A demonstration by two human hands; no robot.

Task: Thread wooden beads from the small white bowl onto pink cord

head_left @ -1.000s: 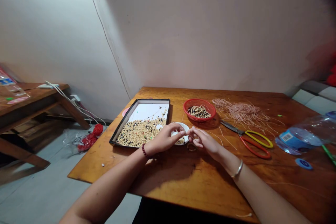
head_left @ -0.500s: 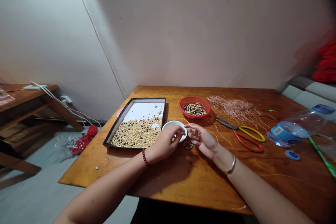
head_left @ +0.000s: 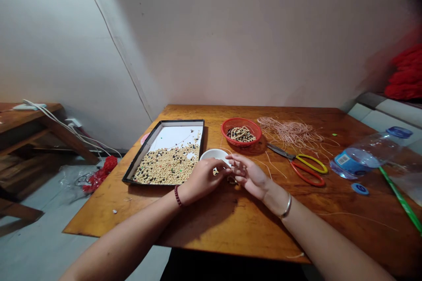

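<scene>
My left hand (head_left: pixel 206 179) and my right hand (head_left: pixel 247 173) meet at the fingertips above a small white dish (head_left: pixel 214 154), on the near side of its rim. Whatever lies between the fingertips is too small to make out. A small loop of dark and pale beads (head_left: pixel 232 180) lies partly hidden under my right fingers. To the left of my left hand is a black-rimmed tray (head_left: pixel 154 140) holding a layer of pale and dark beads (head_left: pixel 166 167). A red plastic basket (head_left: pixel 241 126) of beaded strands stands beyond my hands.
On the orange wooden table (head_left: pixel 99 215), scissors with red and yellow handles (head_left: pixel 305 167) lie beside a tangle of pale pink cord (head_left: pixel 290 131). A plastic bottle (head_left: pixel 362 158), a blue cap (head_left: pixel 359 189) and a green stick (head_left: pixel 402 199) lie at the right.
My hands have drawn closer together after parting slightly, and the dish now sits less covered behind them. The whole scene has slid left and slightly up as my head turned.
</scene>
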